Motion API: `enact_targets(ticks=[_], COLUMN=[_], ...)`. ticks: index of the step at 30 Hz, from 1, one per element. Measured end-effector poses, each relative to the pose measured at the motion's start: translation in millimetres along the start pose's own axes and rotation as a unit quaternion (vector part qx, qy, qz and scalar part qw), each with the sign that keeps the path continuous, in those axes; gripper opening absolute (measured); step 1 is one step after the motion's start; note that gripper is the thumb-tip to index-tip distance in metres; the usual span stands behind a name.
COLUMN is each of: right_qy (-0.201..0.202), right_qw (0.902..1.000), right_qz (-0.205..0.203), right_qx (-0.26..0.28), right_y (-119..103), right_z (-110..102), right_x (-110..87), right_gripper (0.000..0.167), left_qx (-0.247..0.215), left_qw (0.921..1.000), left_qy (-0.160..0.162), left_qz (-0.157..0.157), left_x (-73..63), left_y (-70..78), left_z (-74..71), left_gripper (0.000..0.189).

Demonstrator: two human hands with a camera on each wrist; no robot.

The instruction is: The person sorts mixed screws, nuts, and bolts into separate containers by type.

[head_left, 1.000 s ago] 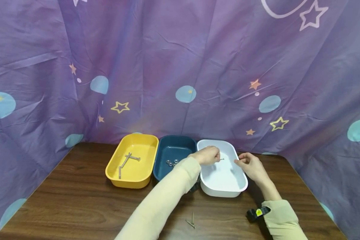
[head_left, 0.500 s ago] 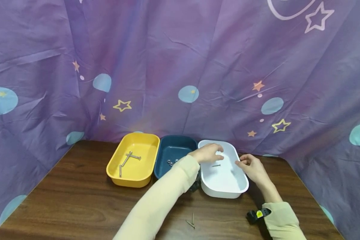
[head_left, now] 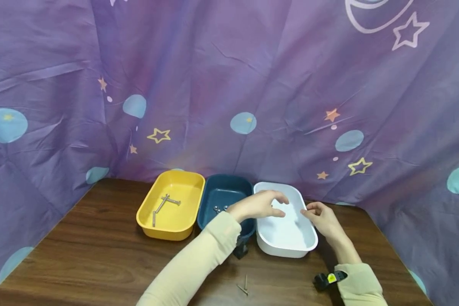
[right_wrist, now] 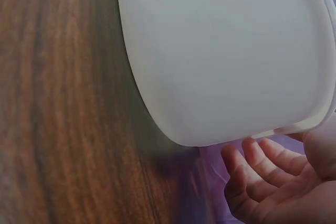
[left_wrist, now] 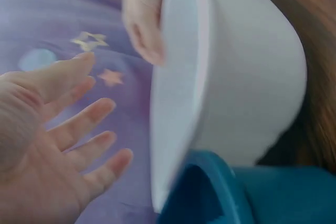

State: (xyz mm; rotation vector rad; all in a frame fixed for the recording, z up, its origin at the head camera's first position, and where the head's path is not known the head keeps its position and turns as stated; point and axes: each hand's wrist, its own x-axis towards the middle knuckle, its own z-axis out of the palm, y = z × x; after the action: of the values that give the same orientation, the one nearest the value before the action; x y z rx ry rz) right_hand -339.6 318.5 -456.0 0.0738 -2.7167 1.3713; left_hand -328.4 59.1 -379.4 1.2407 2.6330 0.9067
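Note:
My left hand point(head_left: 257, 205) hovers over the left side of the white bin point(head_left: 287, 238), thumb and fingers spread with nothing between them. The left wrist view shows the same hand point(left_wrist: 63, 145) with its palm and separated fingers. At the bin's right rim, my right hand point(head_left: 323, 217) grips the edge. In the right wrist view that hand point(right_wrist: 278, 182) has its thumb up at the rim and its fingers loosely bent along the outer wall. The left hand covers part of the white bin's floor.
Left of the white bin stand a dark blue bin point(head_left: 229, 187) with several nuts point(head_left: 216, 209), partly behind the left arm, and a yellow bin point(head_left: 187, 182) with bolts point(head_left: 162, 204). Two thin brass-coloured screws point(head_left: 242, 290) lie on the wooden table near the front. A patterned curtain hangs behind.
My left hand has let go of a screw, which showed inside the white bin half a second ago. The hand has opened wider and drawn slightly left. My right hand stays at the rim.

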Motion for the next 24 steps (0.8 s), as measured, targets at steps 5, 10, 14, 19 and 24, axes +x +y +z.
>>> enact_targets(ticks=[5, 10, 14, 19, 24], right_qy=[0.007, 0.02, 0.019, 0.029, 0.026], right_qw=[0.9999, 0.9996, 0.9995, 0.9992, 0.9993], right_qz=[-0.007, -0.021, -0.023, -0.028, -0.024], right_qx=[0.009, 0.0, -0.001, -0.006, -0.015], right_y=[4.6, 5.5, 5.5, 3.1, -0.1], right_z=[4.0, 4.1, 4.0, 2.5, 3.4], right_x=[-4.1, -3.6, -2.3, -1.9, -2.1], right_gripper=[0.034, 0.03, 0.031, 0.028, 0.027], left_qx=[-0.019, -0.043, -0.061, -0.073, -0.081], left_qw=[0.999, 0.9964, 0.995, 0.993, 0.9923], left_qy=[-0.022, -0.038, -0.053, -0.065, -0.076], left_qz=[0.035, 0.062, 0.06, 0.067, 0.056], left_x=[-28.4, -53.7, -70.6, -85.8, -98.3], left_y=[17.7, 29.4, 30.4, 24.7, 17.2], left_z=[0.3, 2.7, 9.6, 20.2, 27.8], left_gripper=[0.036, 0.033, 0.031, 0.029, 0.029])
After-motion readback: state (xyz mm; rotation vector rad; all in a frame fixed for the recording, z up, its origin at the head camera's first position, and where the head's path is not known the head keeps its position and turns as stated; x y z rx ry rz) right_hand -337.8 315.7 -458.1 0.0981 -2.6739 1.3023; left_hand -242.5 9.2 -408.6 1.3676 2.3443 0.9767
